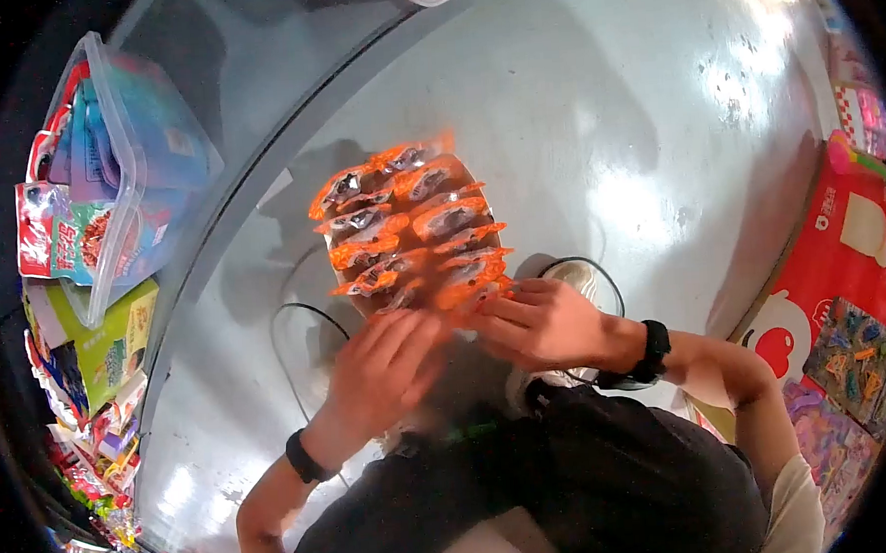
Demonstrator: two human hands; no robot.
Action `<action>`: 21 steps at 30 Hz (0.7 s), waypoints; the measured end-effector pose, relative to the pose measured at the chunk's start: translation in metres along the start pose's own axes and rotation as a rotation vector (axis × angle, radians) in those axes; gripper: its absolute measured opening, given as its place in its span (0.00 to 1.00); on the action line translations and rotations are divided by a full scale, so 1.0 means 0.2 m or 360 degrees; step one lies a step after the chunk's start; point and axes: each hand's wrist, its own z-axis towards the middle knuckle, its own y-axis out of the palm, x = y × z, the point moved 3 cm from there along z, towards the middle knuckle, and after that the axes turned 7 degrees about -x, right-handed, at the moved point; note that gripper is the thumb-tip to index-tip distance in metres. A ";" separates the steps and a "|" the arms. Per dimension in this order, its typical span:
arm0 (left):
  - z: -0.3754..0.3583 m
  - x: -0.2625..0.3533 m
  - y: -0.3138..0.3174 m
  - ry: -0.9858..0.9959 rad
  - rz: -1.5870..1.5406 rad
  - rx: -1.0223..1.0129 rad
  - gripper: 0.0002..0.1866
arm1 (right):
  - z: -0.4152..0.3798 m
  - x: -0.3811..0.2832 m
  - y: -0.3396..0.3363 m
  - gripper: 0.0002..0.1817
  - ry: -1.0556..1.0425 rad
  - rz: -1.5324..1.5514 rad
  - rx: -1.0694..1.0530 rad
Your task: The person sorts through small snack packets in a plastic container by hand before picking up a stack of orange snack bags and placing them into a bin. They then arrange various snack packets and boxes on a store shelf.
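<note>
Two rows of orange packets (415, 228) stand packed side by side in a container in the middle of the view, above the floor. At the near end of the left row is my left hand (386, 365), its fingers together and bent over the last packets. My right hand (541, 323) is at the near end of the right row, its fingers curled against an orange packet (474, 293). The fingertips of both hands are partly hidden or blurred, so their exact hold is unclear. A black band circles each wrist.
On the left stands a clear plastic bin (171, 156) with colourful packets, above a green package (106, 339). Red packaging (813, 257) and bagged goods line the right edge. A black cord (314, 308) lies on the grey floor (594, 98) near my shoes.
</note>
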 end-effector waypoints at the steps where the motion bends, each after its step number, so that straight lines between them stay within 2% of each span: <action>1: -0.01 0.01 -0.03 0.0016 -0.0069 0.0128 0.20 | 0.00 0.00 -0.04 0.15 -0.0001 -0.0007 0.0004; 2: -0.04 0.00 -0.03 0.0020 -0.0063 0.0137 0.20 | -0.01 0.01 -0.11 0.13 0.0048 0.0120 0.0082; 3: -0.10 -0.05 -0.03 -0.0094 -0.0162 0.0330 0.18 | -0.02 0.03 -0.16 0.12 0.0096 0.0246 0.0161; 4: -0.16 -0.11 -0.04 -0.0205 -0.0263 0.0522 0.16 | -0.05 0.10 -0.13 0.16 0.0253 0.0467 0.0312; 5: -0.21 -0.15 -0.05 -0.0321 -0.0313 0.0579 0.17 | -0.07 0.13 -0.13 0.16 0.0250 0.0457 0.0317; 7: -0.24 -0.24 -0.02 -0.0554 -0.0577 0.0584 0.32 | -0.11 0.23 -0.10 0.24 0.1303 0.0885 0.0062; 8: -0.24 -0.25 0.00 -0.0546 -0.0574 0.0586 0.32 | -0.14 0.28 -0.04 0.34 0.1266 0.0954 -0.0049; 9: -0.21 -0.23 0.02 -0.0635 -0.0925 0.0442 0.42 | -0.16 0.30 0.00 0.34 0.1268 0.0952 -0.0044; 10: -0.20 -0.23 0.04 -0.0723 -0.1276 0.0290 0.52 | -0.17 0.30 0.05 0.36 0.1172 0.0972 -0.0207; 11: -0.20 -0.24 0.07 -0.0721 -0.1276 0.0287 0.52 | -0.18 0.30 0.10 0.38 0.1074 0.0989 -0.0371; 12: -0.20 -0.26 0.12 -0.0731 -0.1283 0.0265 0.58 | -0.18 0.30 0.17 0.42 0.1001 0.1014 -0.0500; 13: -0.20 -0.28 0.15 -0.0743 -0.1288 0.0245 0.65 | -0.18 0.29 0.21 0.42 0.1000 0.1015 -0.0502; 14: -0.19 -0.29 0.17 -0.0744 -0.1286 0.0248 0.65 | -0.18 0.27 0.26 0.43 0.1003 0.0969 -0.0505; 16: -0.17 -0.29 0.16 -0.0565 -0.0834 0.0291 0.63 | -0.16 0.24 0.29 0.46 0.0919 0.0975 -0.0400; 17: -0.15 -0.28 0.15 -0.0568 -0.0834 0.0290 0.63 | -0.15 0.23 0.30 0.46 0.0918 0.0976 -0.0401; 19: -0.14 -0.30 0.16 -0.0907 -0.1127 0.0392 0.59 | -0.13 0.23 0.27 0.48 0.0840 0.1048 -0.0081; 21: -0.16 -0.35 0.18 -0.0843 -0.1025 0.0456 0.57 | -0.11 0.24 0.27 0.48 0.0853 0.1028 -0.0094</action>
